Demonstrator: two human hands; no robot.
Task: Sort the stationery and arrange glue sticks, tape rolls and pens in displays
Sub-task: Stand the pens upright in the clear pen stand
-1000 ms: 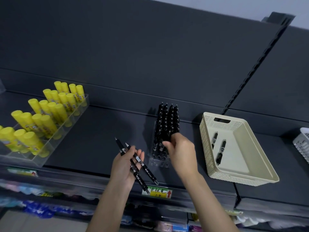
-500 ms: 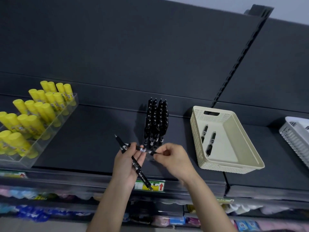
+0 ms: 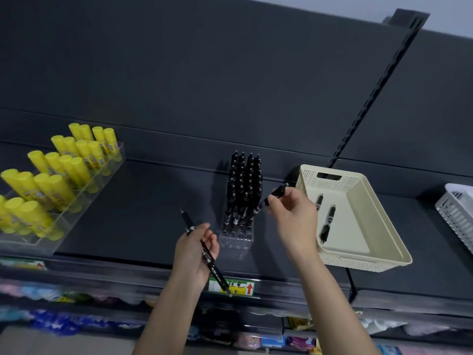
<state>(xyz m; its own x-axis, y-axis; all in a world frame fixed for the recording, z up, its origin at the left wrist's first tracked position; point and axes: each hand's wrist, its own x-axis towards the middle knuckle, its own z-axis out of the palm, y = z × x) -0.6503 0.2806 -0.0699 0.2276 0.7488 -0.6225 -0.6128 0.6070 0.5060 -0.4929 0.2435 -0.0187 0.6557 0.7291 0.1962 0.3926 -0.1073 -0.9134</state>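
Pen stand [image 3: 236, 221] on the dark shelf [image 3: 143, 208] is mostly full; right hand [image 3: 294, 216] pinches one black pen [image 3: 275, 194] just right of the stand's top, left hand [image 3: 195, 254] grips another pen [image 3: 204, 252] in front of it. Left of stand, glue sticks [image 3: 58, 172] look racked in the clear tray [image 3: 64, 221]. Right of stand, cream basket [image 3: 358, 219] holds 2 loose pens [image 3: 327, 221], so approx 4 pens left; no tape rolls seen.

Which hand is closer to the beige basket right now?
Right. The right hand holds a pen just left of the beige basket; the left hand is farther left, beyond the pen holder.
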